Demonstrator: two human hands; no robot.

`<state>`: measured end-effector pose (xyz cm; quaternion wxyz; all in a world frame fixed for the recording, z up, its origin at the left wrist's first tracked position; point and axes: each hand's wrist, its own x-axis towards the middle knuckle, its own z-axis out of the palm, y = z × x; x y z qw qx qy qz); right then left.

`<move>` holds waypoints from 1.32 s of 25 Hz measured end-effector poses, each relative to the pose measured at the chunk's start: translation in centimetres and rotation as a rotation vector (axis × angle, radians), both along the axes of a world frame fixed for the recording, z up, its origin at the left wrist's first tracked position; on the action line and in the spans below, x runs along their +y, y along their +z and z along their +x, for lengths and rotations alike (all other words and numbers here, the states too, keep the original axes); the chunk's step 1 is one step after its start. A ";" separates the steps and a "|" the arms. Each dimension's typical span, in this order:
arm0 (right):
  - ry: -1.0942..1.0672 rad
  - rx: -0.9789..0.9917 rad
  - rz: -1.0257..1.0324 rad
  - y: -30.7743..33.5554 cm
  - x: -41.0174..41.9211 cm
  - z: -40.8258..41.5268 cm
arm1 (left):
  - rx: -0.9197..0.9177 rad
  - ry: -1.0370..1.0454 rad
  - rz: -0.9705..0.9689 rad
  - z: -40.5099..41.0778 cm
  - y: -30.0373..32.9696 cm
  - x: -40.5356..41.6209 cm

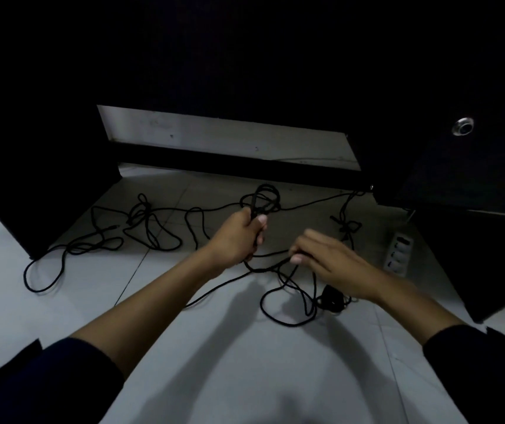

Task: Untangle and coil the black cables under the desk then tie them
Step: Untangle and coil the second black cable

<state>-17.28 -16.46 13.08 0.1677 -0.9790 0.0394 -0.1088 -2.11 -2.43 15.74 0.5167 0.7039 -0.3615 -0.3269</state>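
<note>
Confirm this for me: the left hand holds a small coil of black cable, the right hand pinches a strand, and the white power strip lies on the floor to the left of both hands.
One detail is wrong. The head view shows the white power strip on the floor to the right of both hands, beside the dark cabinet. The rest stands: the left hand holds a small coil of black cable, and the right hand pinches a strand.

Dim down here; the desk (pixel 245 56) from ten to two o'clock is near black. The pale floor (pixel 214 362) catches light, arm shadows falling toward six. Right hand (pixel 330 255) motion-blurred; edges bow.
</note>
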 end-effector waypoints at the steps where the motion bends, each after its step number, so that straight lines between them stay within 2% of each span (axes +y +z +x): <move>1: 0.020 -0.066 -0.083 0.6 0.2 0.2 | -0.048 -0.012 0.028 -0.2 -0.2 0.0; 3: 0.027 -0.135 -0.207 1.6 1.0 0.6 | -0.078 -0.030 0.040 -0.6 -0.2 -0.2; 5: 0.008 -0.143 -0.229 2.1 1.6 0.9 | -0.057 -0.078 0.040 -1.1 -0.2 -0.3; 8: -0.028 -0.164 -0.230 2.8 2.0 1.3 | 0.066 -0.187 0.015 -2.2 -0.3 -0.1; 13: 0.023 -0.174 -0.132 4.5 0.6 1.1 | -0.005 -0.161 0.045 -1.9 -0.8 0.0; 17: 0.046 -0.235 -0.368 5.2 0.1 0.2 | 0.029 -0.261 0.073 -1.8 -0.6 0.6; 19: 0.021 -0.284 -0.408 5.4 0.1 0.0 | 0.045 -0.296 0.088 -1.6 -0.2 0.8; 22: -0.035 -0.339 -0.326 5.4 -0.1 0.1 | 0.083 -0.386 0.079 -1.6 0.5 1.1; 27: -0.070 -0.257 -0.168 5.0 -0.1 0.6 | 0.096 -0.477 0.122 -2.1 0.6 1.3; 33: -0.278 -0.282 0.297 3.6 0.1 1.5 | 0.155 -0.434 0.014 -2.6 -0.2 0.8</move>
